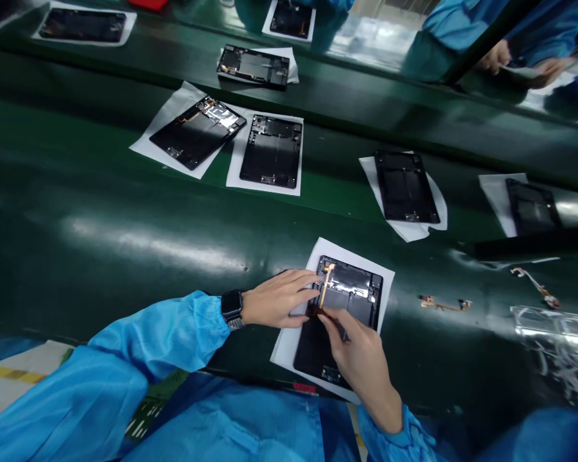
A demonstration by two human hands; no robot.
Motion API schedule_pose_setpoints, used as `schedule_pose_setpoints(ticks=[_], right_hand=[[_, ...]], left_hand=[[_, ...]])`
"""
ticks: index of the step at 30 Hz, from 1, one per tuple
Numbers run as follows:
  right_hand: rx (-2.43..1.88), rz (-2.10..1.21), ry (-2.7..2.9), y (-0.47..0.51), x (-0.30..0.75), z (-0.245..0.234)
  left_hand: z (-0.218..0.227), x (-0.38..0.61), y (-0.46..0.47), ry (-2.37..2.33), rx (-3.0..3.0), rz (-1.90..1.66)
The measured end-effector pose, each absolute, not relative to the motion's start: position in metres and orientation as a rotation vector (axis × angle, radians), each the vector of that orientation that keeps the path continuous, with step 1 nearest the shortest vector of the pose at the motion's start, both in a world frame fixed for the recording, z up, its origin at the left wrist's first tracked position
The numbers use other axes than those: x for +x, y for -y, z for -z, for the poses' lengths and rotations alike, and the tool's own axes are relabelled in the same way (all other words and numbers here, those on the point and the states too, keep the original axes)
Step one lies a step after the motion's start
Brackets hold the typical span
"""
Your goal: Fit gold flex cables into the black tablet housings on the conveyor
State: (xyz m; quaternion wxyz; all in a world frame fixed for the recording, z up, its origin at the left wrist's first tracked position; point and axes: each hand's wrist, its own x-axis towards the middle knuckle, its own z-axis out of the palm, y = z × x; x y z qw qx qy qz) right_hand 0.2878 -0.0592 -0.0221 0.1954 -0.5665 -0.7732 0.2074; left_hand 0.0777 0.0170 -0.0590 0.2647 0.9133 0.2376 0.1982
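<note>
A black tablet housing (311, 350) lies tilted on a sheet of white paper (388, 276) in front of me. Along its upper left part runs an orange flex cable (325, 285). With thumb and forefinger my right hand (361, 356) pinches the lower end of that cable, where a small dark piece shows. My left hand (279, 298) rests flat at the housing's left edge, its fingers stretched out and their tips touching the edge near the cable. A dark watch (232, 304) sits on my left wrist.
Two loose flex cables (444, 304) lie to the right, near a clear plastic tray (553, 327). Several other housings (272, 152) on white paper lie across the green bench (101, 237). Behind a raised green ledge (366, 90), a co-worker's hands (496, 58) hold something pale.
</note>
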Motion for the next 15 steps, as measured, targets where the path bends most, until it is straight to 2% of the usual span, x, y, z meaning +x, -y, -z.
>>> schedule_pose_setpoints(ticks=[7, 15], right_hand=[[-1.617, -0.586, 1.997, 0.065, 0.287, 0.022], [-1.515, -0.470, 2.258, 0.059, 0.277, 0.019]], left_hand=[[0.059, 0.077, -0.018, -0.627, 2.452, -0.536], [0.059, 0.078, -0.019, -0.626, 2.432, -0.526]])
